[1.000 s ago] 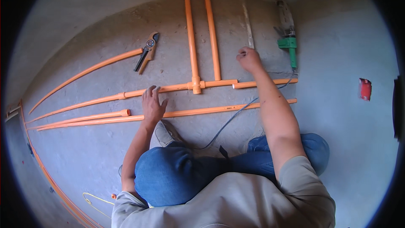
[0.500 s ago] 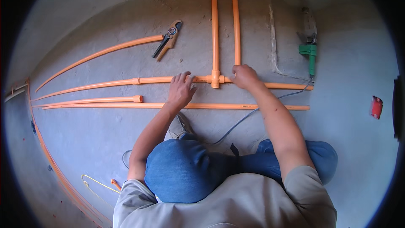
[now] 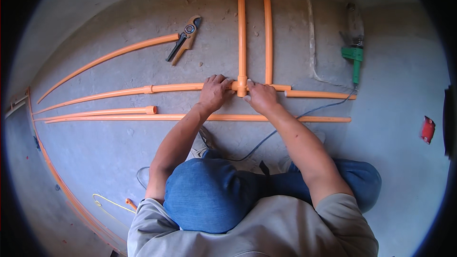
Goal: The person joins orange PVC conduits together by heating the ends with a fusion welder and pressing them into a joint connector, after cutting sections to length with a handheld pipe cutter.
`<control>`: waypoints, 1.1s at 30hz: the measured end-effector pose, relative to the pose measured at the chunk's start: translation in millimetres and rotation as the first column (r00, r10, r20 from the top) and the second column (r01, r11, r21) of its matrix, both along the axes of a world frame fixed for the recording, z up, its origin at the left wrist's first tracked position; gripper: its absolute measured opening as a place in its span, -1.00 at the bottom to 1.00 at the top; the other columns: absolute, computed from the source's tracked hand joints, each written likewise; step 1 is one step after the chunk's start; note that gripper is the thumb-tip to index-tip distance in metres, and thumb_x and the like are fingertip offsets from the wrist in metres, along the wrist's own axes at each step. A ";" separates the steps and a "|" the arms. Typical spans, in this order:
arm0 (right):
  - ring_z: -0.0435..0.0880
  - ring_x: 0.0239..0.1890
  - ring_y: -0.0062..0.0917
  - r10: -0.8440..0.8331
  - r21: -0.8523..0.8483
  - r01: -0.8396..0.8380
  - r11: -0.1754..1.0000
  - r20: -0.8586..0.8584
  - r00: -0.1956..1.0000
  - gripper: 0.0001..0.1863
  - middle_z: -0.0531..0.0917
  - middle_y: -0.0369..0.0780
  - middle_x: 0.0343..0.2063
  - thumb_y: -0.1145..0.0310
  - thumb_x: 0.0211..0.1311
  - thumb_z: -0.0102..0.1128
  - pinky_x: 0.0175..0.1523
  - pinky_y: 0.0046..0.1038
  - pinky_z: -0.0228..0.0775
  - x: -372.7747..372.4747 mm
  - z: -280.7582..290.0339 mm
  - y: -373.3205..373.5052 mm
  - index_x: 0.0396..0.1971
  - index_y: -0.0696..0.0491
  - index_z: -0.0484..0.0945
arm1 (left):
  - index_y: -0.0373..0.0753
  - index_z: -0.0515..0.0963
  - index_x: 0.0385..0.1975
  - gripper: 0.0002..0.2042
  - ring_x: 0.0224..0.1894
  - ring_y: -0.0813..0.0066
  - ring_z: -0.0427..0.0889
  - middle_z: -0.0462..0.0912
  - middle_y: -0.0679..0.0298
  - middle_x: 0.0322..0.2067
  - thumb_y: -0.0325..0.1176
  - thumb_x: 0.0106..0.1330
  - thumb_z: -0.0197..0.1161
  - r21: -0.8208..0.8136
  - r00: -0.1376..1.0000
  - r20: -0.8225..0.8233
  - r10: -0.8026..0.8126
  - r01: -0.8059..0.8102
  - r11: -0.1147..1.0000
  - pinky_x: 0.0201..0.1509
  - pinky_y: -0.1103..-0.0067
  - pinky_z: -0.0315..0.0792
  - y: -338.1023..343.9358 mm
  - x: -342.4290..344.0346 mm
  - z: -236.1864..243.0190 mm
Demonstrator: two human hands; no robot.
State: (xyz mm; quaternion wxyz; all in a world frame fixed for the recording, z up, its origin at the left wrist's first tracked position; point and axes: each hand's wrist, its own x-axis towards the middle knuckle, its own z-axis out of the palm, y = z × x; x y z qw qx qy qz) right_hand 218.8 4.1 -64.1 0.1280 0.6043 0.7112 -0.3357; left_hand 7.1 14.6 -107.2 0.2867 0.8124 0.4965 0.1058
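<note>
1. Both hands have closed in on the orange plastic tee fitting (image 3: 242,87) since the earlier frames, when the right hand was still out at the upper right of the floor.
2. At the upper left of the frame, a long curved orange plastic pipe (image 3: 109,58) lies on the grey concrete floor (image 3: 119,152), its end near an orange-handled pipe cutter (image 3: 184,37).
3. Below it, at middle left, a horizontal orange pipe with a coupling (image 3: 143,89) runs to the tee; two more orange pipes (image 3: 114,114) lie just under it.
4. The left hand (image 3: 214,93) is curled around this horizontal pipe just left of the tee.
5. The tee sits at the centre of the frame, joined to a straight vertical orange pipe (image 3: 241,24) running to the top edge.
6. The right hand (image 3: 261,97) grips the pipe just right of the tee.
7. At the upper right, a green pipe-welding tool (image 3: 354,57) rests on the floor, its grey cable (image 3: 285,123) trailing toward the person's knees.
8. At the far right lies a small red object (image 3: 427,129).
</note>
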 end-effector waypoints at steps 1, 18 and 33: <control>0.74 -0.04 -0.19 0.023 0.020 -0.022 1.000 -0.029 0.999 -0.37 0.75 -0.07 -0.13 0.09 0.24 0.38 0.04 -0.17 0.57 1.3 -1.2 0.6 0.18 0.17 0.48 | -0.10 0.66 -0.01 -0.64 0.02 0.17 0.55 0.63 0.24 -0.13 -0.20 0.18 0.42 -0.005 1.000 -0.002 -0.004 0.004 1.000 0.16 0.28 0.37 -0.4 -0.8 -2.1; 0.76 -0.11 -0.16 0.049 -0.017 -0.050 0.999 -0.063 0.997 -0.49 0.75 -0.04 -0.23 0.12 0.19 0.41 0.00 -0.18 0.59 3.3 14.4 16.4 -0.01 0.17 0.55 | -0.10 0.60 0.05 -0.56 0.06 0.14 0.53 0.61 0.22 -0.06 -0.22 0.15 0.45 -0.016 0.999 -0.048 -0.009 0.008 1.000 0.16 0.25 0.36 -2.3 -4.8 0.6; 0.74 -0.03 -0.14 -0.469 0.068 0.470 0.880 -0.040 0.883 -0.51 0.75 0.02 -0.13 0.18 0.16 0.41 0.14 -0.30 0.56 125.6 -0.3 58.3 0.05 0.11 0.66 | -0.24 0.56 0.05 -0.57 0.11 0.03 0.50 0.57 0.08 -0.01 -0.30 0.18 0.42 0.045 0.999 -0.035 0.010 -0.009 0.999 0.20 0.25 0.39 -32.4 -21.6 43.0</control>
